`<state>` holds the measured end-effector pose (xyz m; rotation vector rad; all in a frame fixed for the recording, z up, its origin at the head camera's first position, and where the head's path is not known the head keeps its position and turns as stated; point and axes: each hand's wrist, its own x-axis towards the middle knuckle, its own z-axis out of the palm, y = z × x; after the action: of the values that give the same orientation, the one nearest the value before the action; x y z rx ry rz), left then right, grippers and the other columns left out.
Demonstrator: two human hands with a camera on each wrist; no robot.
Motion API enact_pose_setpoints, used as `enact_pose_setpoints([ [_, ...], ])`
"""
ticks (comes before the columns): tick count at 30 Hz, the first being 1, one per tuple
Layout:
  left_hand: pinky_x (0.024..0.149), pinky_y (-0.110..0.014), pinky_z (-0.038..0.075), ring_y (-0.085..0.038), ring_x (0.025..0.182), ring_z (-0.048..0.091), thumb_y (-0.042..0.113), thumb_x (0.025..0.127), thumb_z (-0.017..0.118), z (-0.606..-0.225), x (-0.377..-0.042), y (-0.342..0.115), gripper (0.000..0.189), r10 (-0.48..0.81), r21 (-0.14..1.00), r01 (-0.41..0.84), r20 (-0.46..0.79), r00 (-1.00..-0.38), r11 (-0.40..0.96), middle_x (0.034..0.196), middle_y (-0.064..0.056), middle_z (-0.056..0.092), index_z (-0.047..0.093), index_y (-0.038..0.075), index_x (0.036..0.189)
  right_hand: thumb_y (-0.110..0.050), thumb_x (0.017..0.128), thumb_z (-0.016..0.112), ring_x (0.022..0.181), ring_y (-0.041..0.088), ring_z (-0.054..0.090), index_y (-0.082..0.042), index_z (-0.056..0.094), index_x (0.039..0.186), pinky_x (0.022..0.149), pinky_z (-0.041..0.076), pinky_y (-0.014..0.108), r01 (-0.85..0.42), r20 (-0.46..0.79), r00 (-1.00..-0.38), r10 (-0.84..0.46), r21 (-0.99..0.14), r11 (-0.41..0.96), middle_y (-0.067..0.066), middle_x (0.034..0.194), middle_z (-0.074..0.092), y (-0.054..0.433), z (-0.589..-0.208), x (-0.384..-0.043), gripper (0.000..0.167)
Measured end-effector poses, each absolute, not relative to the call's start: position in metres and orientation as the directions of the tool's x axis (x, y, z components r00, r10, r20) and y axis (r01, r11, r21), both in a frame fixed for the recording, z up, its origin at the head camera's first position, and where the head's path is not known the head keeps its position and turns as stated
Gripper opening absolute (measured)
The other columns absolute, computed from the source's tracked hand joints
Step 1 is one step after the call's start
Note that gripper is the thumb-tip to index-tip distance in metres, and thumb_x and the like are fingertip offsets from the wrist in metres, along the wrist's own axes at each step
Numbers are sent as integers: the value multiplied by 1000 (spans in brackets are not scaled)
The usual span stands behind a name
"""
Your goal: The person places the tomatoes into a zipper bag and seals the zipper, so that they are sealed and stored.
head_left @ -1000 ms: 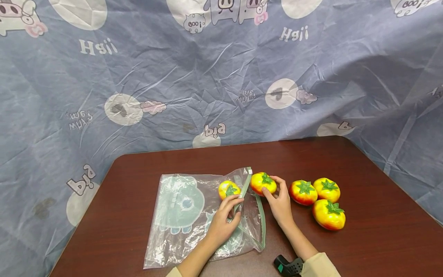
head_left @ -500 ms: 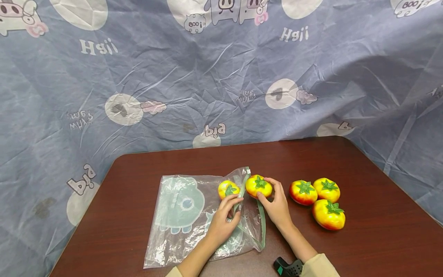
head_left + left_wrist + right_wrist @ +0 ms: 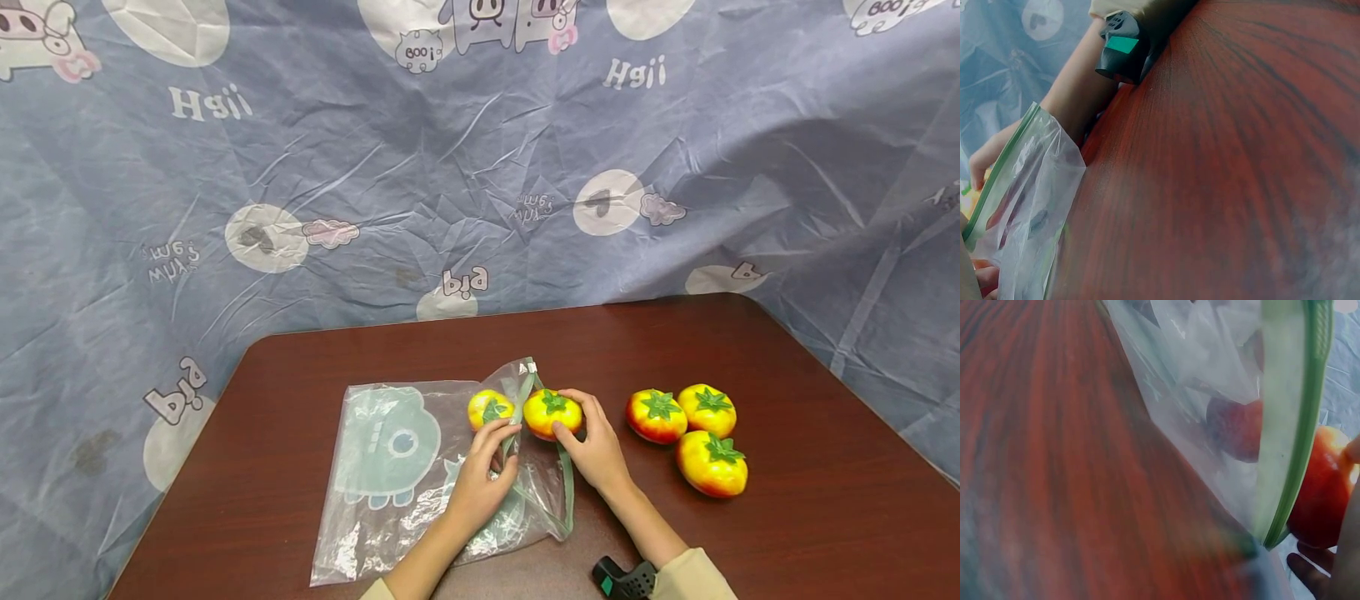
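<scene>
A clear zip bag (image 3: 360, 533) with a green zip edge and a pale blue-green print lies on the table. My left hand (image 3: 480, 483) holds the bag's upper edge at its mouth, fingers bent over it. Through the plastic shows one yellow-red persimmon (image 3: 487, 406) with a green leafy cap. My right hand (image 3: 602, 450) grips a second persimmon (image 3: 551, 414), thumb in front and fingers behind, at the bag's mouth. In the right wrist view the held persimmon (image 3: 1317, 500) sits by the green zip strip (image 3: 1300, 450). The left fingertips are partly hidden by the bag in the left wrist view.
Three more persimmons (image 3: 712, 467) sit close together to the right of my right hand. A black wrist device (image 3: 622, 577) is on the right wrist. Behind the dark red wooden table (image 3: 360, 350) hangs a blue printed cloth (image 3: 420, 167).
My right hand has moved left and slightly down with its persimmon, bringing it to the bag's mouth. The bag's mouth edge has shifted slightly left; my left hand keeps its hold.
</scene>
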<state>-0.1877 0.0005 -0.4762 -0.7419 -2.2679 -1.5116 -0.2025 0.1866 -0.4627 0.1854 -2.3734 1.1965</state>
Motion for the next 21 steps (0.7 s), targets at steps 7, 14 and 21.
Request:
enact_pose_setpoints([
  [7,61,-19,46,-6,72,48,-1,77,60,-477,-188,0,42,238,754,593,544,-805,283,124,-3,52,58,13,117,-23,78,66,101,26,56,-21,52,118,83,46,47,-261,388,-921,37,-685,680,3,116,54,185,-463,-202,42],
  [14,59,-20,47,-16,71,52,-6,76,61,-478,-189,2,41,230,754,601,555,-799,265,123,-10,53,60,8,115,-26,78,68,100,23,56,-22,50,121,82,47,42,-241,350,-936,35,-710,662,3,119,53,184,-464,-203,47],
  [21,60,-21,47,-22,71,54,-11,76,58,-459,-179,3,37,231,754,595,548,-804,279,121,-20,53,60,-1,112,-16,78,69,109,26,52,-11,48,123,80,53,37,-305,365,-931,-2,-774,555,11,123,49,185,-468,-207,50],
])
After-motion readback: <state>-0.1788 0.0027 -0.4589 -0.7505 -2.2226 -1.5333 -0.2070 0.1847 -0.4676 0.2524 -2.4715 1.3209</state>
